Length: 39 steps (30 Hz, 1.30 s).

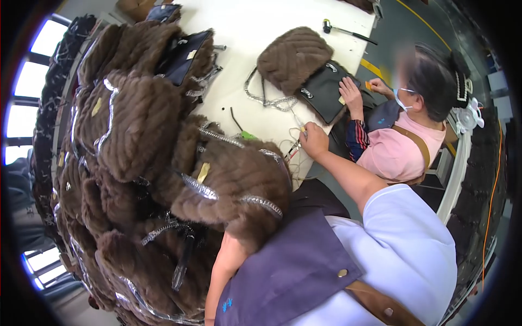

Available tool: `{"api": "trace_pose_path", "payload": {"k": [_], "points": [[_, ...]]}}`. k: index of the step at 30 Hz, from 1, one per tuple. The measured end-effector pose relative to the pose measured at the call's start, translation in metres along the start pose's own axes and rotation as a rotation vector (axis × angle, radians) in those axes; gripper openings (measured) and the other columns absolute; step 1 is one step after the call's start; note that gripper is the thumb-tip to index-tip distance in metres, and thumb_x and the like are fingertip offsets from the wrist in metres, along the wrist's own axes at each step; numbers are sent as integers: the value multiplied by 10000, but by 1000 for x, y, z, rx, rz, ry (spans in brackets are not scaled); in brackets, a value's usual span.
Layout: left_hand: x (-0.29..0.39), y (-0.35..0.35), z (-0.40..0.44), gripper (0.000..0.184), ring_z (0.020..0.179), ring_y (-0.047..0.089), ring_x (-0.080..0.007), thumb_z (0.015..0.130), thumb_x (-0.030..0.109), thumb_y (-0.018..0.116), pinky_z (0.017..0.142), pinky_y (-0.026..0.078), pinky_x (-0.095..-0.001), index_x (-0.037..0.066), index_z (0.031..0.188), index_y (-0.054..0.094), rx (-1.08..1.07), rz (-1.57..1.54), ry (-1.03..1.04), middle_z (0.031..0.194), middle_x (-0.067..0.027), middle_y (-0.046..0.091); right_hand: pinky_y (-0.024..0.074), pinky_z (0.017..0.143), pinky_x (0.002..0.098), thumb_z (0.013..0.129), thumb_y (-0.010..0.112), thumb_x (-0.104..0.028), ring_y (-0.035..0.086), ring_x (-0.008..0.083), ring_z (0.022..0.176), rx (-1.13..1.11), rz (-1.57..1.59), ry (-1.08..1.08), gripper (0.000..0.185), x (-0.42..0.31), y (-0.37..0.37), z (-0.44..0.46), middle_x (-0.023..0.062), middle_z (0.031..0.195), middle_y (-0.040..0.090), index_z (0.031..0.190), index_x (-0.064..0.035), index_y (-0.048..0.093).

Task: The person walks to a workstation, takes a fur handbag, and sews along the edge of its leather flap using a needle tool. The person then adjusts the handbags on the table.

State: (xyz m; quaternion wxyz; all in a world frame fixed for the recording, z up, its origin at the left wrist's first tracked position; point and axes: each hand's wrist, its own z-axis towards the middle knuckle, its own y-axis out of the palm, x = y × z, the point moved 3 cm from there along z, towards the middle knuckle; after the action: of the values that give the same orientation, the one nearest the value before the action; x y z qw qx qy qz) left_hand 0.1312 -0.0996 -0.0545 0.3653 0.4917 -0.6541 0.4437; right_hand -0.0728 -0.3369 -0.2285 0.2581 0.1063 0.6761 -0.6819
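My right hand (314, 140) is at the table's right edge, its fingers closed round a thin tool with a pale handle (300, 128). My left hand is hidden under a brown fur bag (239, 179); only the forearm shows below it. That bag has silvery wrapped chains and a yellow tag (203, 173). Just left of my right hand lie thin cords and a small red and black tool (292, 151). A green item (248, 136) rests on the table beside the fur.
Brown fur bags (130, 119) are heaped at the left. A fur bag (293, 57), a dark leather panel (325, 92) and a hammer (348, 32) lie on the white table (234, 60). A masked co-worker (408, 125) sits at the right, one hand on the panel.
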Motion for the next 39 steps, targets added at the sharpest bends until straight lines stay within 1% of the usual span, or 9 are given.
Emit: {"api": "trace_pose_path", "payload": {"k": [10, 12, 13, 16, 22, 24, 28, 30, 39], "points": [[23, -5, 8, 345, 853, 589, -362, 538, 41, 728, 767, 469, -402, -23, 851, 598, 85, 305, 54, 920, -181, 607, 453, 686, 417, 771, 589, -213, 572, 310, 801, 25, 25, -26, 194, -1, 2, 1, 121, 835, 579, 875, -69, 512], [19, -10, 13, 396, 877, 611, -310, 555, -3, 693, 792, 474, -375, -22, 939, 596, 329, 58, 6, 941, -159, 624, 454, 685, 416, 771, 588, -214, 573, 309, 799, 28, 21, -12, 193, 1, 0, 2, 121, 833, 578, 873, -69, 511], [26, -13, 14, 410, 927, 581, -140, 675, -45, 614, 843, 448, -281, -54, 1081, 560, 403, -127, -23, 1002, -81, 631, 454, 685, 415, 772, 586, -213, 573, 308, 798, 27, 18, -23, 192, 1, 1, 2, 121, 831, 577, 873, -68, 510], [54, -41, 21, 696, 1211, 457, -220, 673, -84, 529, 1035, 329, -346, -51, 1346, 353, 606, -275, 155, 1321, -141, 453, 454, 684, 413, 775, 580, -208, 571, 305, 794, 26, 26, -32, 186, 2, 3, 2, 119, 822, 571, 869, -66, 507], [73, -77, 37, 546, 1062, 535, -201, 742, -78, 508, 948, 411, -326, -48, 1279, 410, 828, -434, 366, 1198, -130, 526, 453, 682, 408, 768, 582, -202, 566, 299, 793, 54, 29, -62, 186, 4, 3, 1, 111, 824, 564, 865, -63, 505], [58, -75, 55, 498, 1025, 543, -195, 770, -87, 522, 905, 434, -323, -46, 1257, 424, 814, -585, 114, 1179, -128, 532, 453, 685, 403, 763, 584, -196, 566, 294, 796, 40, 42, -67, 184, 6, 6, 0, 107, 830, 565, 863, -62, 505], [-16, -49, 97, 445, 995, 551, -198, 792, -39, 579, 857, 450, -344, -17, 1222, 465, 780, -617, -63, 1158, -122, 542, 453, 688, 399, 758, 588, -189, 566, 290, 794, 50, 32, -55, 182, 5, 5, 0, 102, 825, 565, 862, -64, 507], [-39, -31, 94, 433, 1000, 556, -208, 807, 11, 597, 860, 445, -317, -15, 1220, 472, 814, -895, -521, 1161, -111, 547, 453, 688, 397, 751, 593, -184, 566, 289, 796, 44, 55, -52, 184, 5, 4, -1, 101, 820, 564, 862, -64, 509], [-67, -11, 73, 390, 1053, 540, -198, 869, 154, 610, 876, 454, -334, -20, 1184, 462, 598, -783, -361, 1165, -98, 537, 443, 724, 403, 755, 593, -185, 556, 293, 827, 45, 58, -49, 177, 0, 1, -1, 98, 850, 568, 865, -72, 514]]}}
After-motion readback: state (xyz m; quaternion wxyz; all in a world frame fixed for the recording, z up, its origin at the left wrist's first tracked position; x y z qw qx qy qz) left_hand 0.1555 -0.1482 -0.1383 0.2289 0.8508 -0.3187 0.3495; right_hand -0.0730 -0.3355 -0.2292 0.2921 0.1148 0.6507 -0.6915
